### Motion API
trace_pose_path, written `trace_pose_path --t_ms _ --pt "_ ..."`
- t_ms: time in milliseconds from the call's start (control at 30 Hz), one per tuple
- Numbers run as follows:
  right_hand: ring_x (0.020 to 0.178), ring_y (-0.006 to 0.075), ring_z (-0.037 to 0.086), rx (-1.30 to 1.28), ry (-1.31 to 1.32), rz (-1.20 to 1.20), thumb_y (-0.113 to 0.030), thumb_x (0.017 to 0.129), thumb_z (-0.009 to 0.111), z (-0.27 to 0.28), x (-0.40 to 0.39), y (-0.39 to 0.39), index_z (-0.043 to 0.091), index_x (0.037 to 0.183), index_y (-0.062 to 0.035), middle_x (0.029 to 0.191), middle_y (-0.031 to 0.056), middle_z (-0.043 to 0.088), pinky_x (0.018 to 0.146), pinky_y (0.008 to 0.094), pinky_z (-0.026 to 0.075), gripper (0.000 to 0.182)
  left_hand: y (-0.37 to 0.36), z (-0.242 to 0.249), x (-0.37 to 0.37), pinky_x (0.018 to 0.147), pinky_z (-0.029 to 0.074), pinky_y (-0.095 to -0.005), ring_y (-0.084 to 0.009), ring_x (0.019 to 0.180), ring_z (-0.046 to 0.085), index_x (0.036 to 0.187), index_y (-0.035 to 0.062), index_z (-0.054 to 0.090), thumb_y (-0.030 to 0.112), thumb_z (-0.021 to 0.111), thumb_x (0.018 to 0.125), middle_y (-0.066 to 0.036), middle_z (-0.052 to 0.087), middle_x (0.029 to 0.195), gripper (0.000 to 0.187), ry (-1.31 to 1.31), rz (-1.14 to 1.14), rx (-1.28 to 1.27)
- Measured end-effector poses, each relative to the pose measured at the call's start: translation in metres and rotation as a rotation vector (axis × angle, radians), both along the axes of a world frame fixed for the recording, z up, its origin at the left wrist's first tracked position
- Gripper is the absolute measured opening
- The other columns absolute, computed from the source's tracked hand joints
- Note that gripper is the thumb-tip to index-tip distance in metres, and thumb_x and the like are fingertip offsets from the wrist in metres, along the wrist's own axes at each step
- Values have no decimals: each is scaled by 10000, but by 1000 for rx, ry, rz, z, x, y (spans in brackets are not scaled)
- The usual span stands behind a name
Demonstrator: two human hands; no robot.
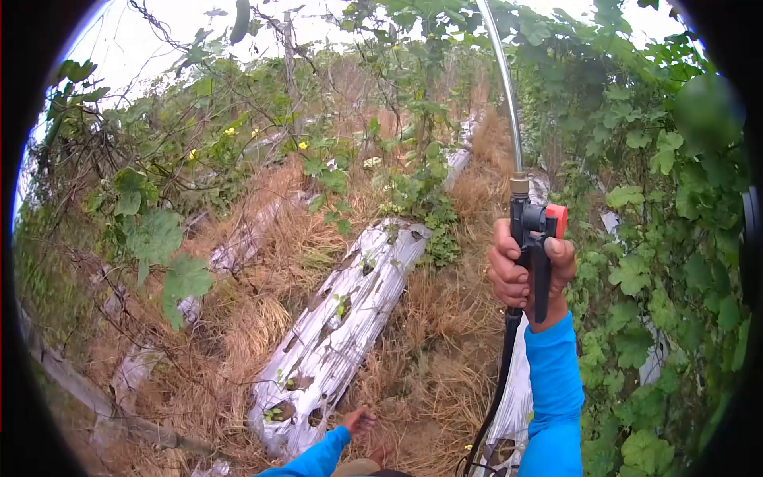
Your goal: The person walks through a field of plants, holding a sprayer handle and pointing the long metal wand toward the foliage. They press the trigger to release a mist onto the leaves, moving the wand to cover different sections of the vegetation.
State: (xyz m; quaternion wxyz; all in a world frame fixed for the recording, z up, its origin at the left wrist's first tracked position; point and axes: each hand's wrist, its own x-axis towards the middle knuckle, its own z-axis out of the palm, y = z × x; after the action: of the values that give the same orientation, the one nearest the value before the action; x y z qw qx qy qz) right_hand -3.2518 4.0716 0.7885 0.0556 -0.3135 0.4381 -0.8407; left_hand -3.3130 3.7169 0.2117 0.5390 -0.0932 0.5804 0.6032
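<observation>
My right hand [531, 266] is wrapped round the black handle of a spray wand [518, 119], its fingers closed on the grip beside a red part [557, 220]. The metal tube points up and away, and a black hose [502, 381] hangs down from the handle. Low in the view, my left hand [360, 421] is held out with fingers apart and nothing in it, near the lower end of a bed covered in silvery plastic sheet [350, 318]. Small green seedlings [342, 306] grow from holes in that sheet. Both sleeves are blue.
Leafy climbing vines [636, 262] form a wall on the right. More vines with yellow flowers [230, 131] hang at the left. Dry straw [429, 342] covers the ground between beds. A pale pole [87, 393] lies at the lower left. A bare foot [381, 455] shows below.
</observation>
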Motion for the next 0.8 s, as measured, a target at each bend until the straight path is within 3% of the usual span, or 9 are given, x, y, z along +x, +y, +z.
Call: trace_pose_path --t_ms 233,433,533,600,733,767,800 --pt "416 74 362 54 91 156 -468 824 637 67 -74 10 354 858 -57 609 24 374 306 223 355 500 29 9 -57 628 492 -392 -209 695 637 980 74 656 620 434 884 -72 671 858 597 47 -9 31" --pt "430 81 402 180 148 191 -441 890 546 140 -141 10 360 875 -67 645 22 373 309 201 385 418 36 15 -89 628 492 -349 -181 719 646 1000 95 653 662 429 871 -50 675 857 623 83 -71 68" --pt "426 109 390 279 184 138 -419 927 507 159 -145 -3 341 887 -65 642 30 373 310 214 383 393 38 4 -90 544 468 -333 -155 627 631 964 101 650 652 422 878 -31 666 831 602 39 -20 120" --pt "405 121 405 187 -62 -97 -559 819 600 164 -140 -8 483 808 -42 593 17 414 320 250 372 530 38 6 -84 519 454 -319 -149 609 626 958 103 650 646 420 882 -24 661 814 595 37 -25 107" --pt "406 124 430 281 -94 -364 -552 810 595 172 -151 1 487 796 -46 587 20 436 322 254 390 518 31 12 -66 480 427 -279 -134 590 610 949 109 651 630 413 892 -1 647 758 576 26 19 110" --pt "406 124 430 282 -94 -337 -552 810 595 172 -153 4 487 796 -46 587 20 436 322 254 390 518 28 12 -63 479 426 -277 -130 590 605 944 110 653 631 413 893 1 645 747 575 14 47 119" --pt "423 119 440 237 -75 -160 -548 814 594 170 -154 1 485 799 -43 597 21 442 332 266 399 518 24 9 -59 479 426 -277 -130 590 605 944 110 653 631 413 893 1 645 747 575 13 78 116"
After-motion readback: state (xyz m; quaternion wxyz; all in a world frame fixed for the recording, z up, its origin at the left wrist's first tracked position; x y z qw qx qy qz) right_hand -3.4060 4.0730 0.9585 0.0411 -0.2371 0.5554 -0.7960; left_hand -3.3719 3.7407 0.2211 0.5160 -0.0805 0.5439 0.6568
